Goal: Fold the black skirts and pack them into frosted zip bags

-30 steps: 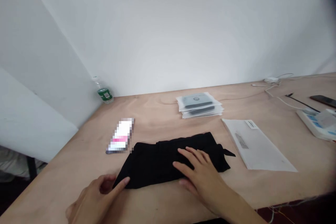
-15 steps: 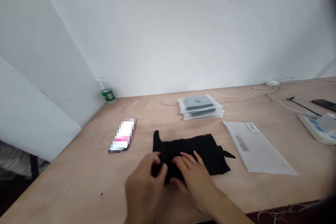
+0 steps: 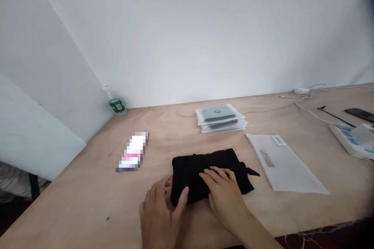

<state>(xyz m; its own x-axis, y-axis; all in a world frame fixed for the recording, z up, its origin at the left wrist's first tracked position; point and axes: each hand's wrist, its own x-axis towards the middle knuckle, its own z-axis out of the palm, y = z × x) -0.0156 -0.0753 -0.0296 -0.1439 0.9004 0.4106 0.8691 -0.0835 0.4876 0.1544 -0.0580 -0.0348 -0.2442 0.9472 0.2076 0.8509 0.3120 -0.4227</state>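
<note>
A black piece of fabric, perhaps a folded garment (image 3: pixel 189 175), lies on the wooden table in front of me. Its left part is folded over, and a narrow pointed strip sticks out on the right. My left hand (image 3: pixel 162 206) is at the left end of the fabric, thumb spread from the fingers, the thumb tip at the near left corner. Lying flat across the middle of the fabric is my right hand (image 3: pixel 223 190), its fingers stretched out and pressing lightly on top.
Right of the fabric lies a flat translucent bag (image 3: pixel 288 163) with a label. Behind it are several stacked packets (image 3: pixel 220 118). A phone (image 3: pixel 133 151) and a bottle (image 3: pixel 117 105) are on the left; a power strip (image 3: pixel 352 140), cables and a dark phone (image 3: pixel 360 114) are on the right.
The flap of black fabric that stood up at the left has come down flat. My left hand has loosened its pinch, and my right hand has slid slightly right.
</note>
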